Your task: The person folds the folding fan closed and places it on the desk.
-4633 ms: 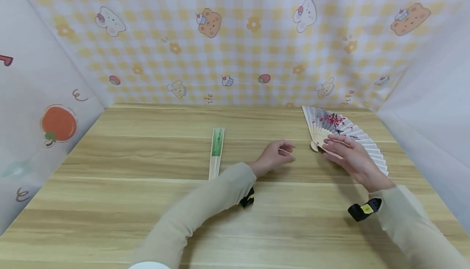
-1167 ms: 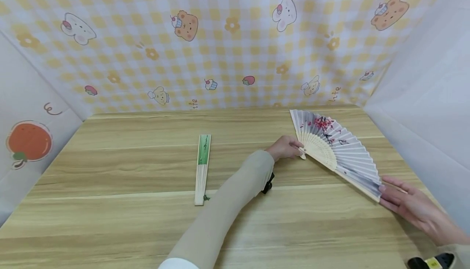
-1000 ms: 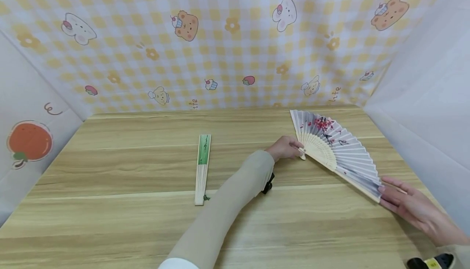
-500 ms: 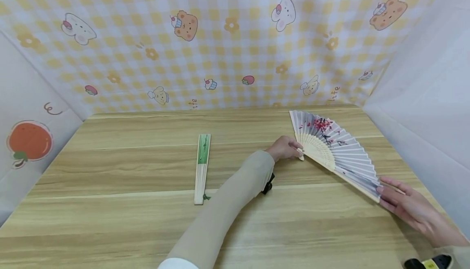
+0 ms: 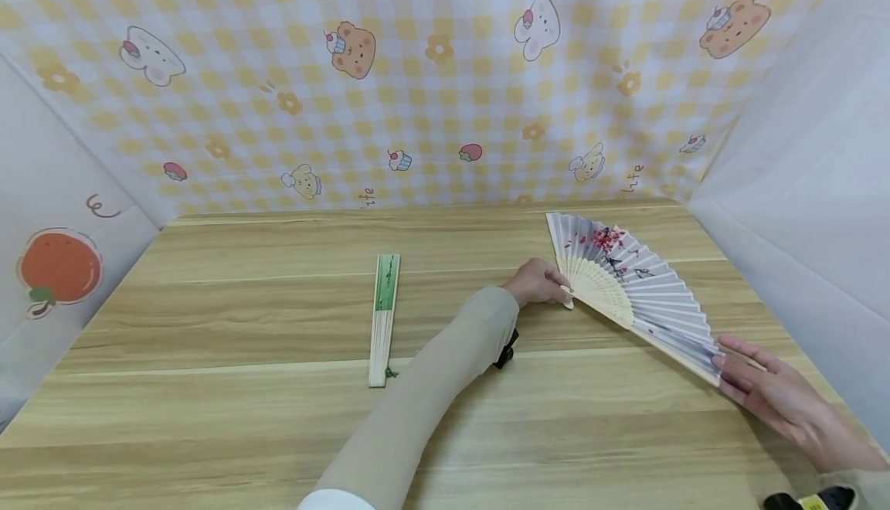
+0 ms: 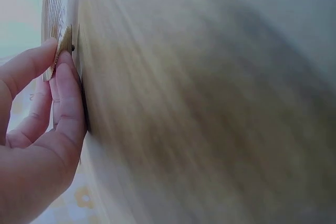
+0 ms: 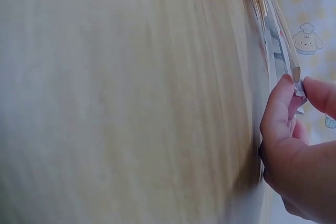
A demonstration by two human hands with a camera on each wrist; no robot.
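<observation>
Spread wide at the right of the table is a pale folding fan [image 5: 657, 294] with pink blossoms on grey-white cloth and cream ribs. My left hand [image 5: 541, 282] pinches its pivot end between thumb and fingers; the left wrist view shows the stacked ribs [image 6: 62, 48] at the fingertips. At the fan's lower right corner, my right hand [image 5: 779, 394] pinches the outer guard stick and the cloth edge, seen close in the right wrist view with the thumb [image 7: 317, 95] on one side. Left of my left forearm lies a closed green folding fan [image 5: 385, 317] with a small green tassel.
The wooden table [image 5: 243, 417] runs back to a yellow checked cloth [image 5: 445, 93] with cartoon animals. White side walls [image 5: 820, 185] stand close, the right one near my right hand. My left sleeve [image 5: 424, 394] crosses the table's front middle.
Since the earliest frame my left hand has taken hold of the fan's pivot and my right hand has moved to its lower right corner. Over the last second the fan has shifted slightly.
</observation>
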